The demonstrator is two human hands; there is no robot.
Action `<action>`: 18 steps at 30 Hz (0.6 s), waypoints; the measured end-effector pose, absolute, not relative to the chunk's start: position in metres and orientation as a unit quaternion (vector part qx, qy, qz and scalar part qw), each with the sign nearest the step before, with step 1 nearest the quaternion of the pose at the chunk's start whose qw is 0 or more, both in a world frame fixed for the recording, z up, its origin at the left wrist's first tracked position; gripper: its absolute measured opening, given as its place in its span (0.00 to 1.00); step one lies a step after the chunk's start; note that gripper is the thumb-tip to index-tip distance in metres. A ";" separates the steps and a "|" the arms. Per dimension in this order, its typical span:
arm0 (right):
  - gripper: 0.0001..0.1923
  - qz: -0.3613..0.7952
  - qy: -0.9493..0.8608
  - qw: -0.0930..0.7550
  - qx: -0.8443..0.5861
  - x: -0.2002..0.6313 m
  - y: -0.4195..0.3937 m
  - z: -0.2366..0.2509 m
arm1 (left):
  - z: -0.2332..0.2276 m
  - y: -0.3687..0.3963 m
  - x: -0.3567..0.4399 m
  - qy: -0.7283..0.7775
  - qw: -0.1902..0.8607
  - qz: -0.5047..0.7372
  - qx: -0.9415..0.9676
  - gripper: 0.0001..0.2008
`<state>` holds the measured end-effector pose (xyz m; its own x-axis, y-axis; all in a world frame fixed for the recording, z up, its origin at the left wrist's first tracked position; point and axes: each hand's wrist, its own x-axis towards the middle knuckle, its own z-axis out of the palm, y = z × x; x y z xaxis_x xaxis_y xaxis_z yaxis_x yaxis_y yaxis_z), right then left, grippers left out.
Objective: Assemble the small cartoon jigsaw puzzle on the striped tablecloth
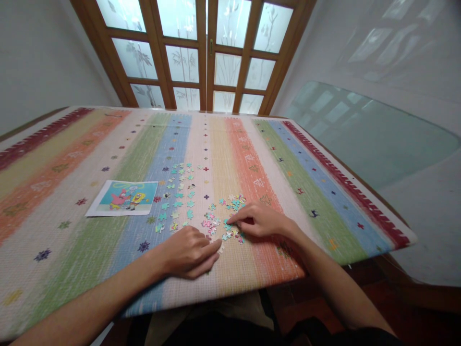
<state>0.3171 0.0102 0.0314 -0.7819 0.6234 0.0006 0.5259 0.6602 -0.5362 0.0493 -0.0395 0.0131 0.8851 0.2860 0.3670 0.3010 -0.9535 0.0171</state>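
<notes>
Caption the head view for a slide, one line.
Both hands, left hand and right hand, sort loose puzzle pieces on a striped tablecloth beside a cartoon picture.

Small loose puzzle pieces (216,223), mostly teal and pink, scattered flat in a cluster on the striped cloth

A striped cloth (72,158) covers the table under the hands. A cartoon picture (123,198) lies on it, well left of the left hand. Beyond both hands stands a wooden door (205,53) with frosted panes; a glass tabletop (367,134) lies off right.
</notes>
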 end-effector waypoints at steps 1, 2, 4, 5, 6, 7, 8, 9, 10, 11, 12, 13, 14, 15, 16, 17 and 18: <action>0.21 0.257 -0.907 0.090 -0.320 0.317 0.010 0.030 | 0.013 -0.040 0.049 -0.148 0.016 -0.180 -0.972 0.10; 0.21 0.251 -0.908 0.089 -0.323 0.317 0.011 0.029 | 0.014 -0.040 0.049 -0.144 0.012 -0.176 -0.974 0.11; 0.21 0.239 -0.910 0.089 -0.328 0.316 0.011 0.028 | 0.015 -0.041 0.049 -0.135 0.008 -0.174 -0.975 0.11; 0.21 0.232 -0.910 0.089 -0.332 0.316 0.011 0.028 | 0.015 -0.042 0.049 -0.130 0.006 -0.177 -0.976 0.11; 0.21 0.224 -0.910 0.089 -0.338 0.316 0.011 0.028 | 0.015 -0.042 0.049 -0.127 0.004 -0.183 -0.975 0.12; 0.22 0.217 -0.910 0.088 -0.343 0.316 0.011 0.028 | 0.016 -0.043 0.049 -0.125 0.002 -0.189 -0.974 0.12; 0.22 0.213 -0.909 0.088 -0.347 0.316 0.011 0.029 | 0.016 -0.044 0.049 -0.125 0.001 -0.195 -0.973 0.12; 0.22 0.211 -0.908 0.090 -0.351 0.317 0.011 0.029 | 0.017 -0.044 0.049 -0.125 -0.001 -0.200 -0.972 0.12; 0.21 0.212 -0.905 0.097 -0.356 0.318 0.012 0.030 | 0.017 -0.045 0.049 -0.124 -0.001 -0.204 -0.971 0.12; 0.20 0.216 -0.901 0.105 -0.362 0.320 0.012 0.032 | 0.017 -0.046 0.049 -0.122 -0.001 -0.207 -0.971 0.12; 0.19 0.220 -0.896 0.115 -0.368 0.322 0.013 0.033 | 0.017 -0.046 0.049 -0.117 -0.002 -0.208 -0.971 0.12; 0.18 0.223 -0.891 0.125 -0.376 0.324 0.015 0.034 | 0.017 -0.047 0.049 -0.112 -0.003 -0.207 -0.972 0.12; 0.17 0.225 -0.886 0.131 -0.383 0.326 0.016 0.035 | 0.017 -0.047 0.049 -0.108 -0.006 -0.206 -0.973 0.11; 0.16 0.225 -0.883 0.133 -0.389 0.328 0.017 0.035 | 0.016 -0.047 0.049 -0.103 -0.009 -0.203 -0.974 0.11; 0.16 0.226 -0.881 0.133 -0.394 0.330 0.019 0.036 | 0.016 -0.047 0.049 -0.100 -0.013 -0.200 -0.975 0.10; 0.16 0.228 -0.879 0.131 -0.397 0.332 0.020 0.037 | 0.015 -0.047 0.049 -0.098 -0.016 -0.199 -0.975 0.10; 0.16 0.233 -0.878 0.128 -0.398 0.334 0.021 0.037 | 0.015 -0.047 0.049 -0.098 -0.019 -0.198 -0.975 0.10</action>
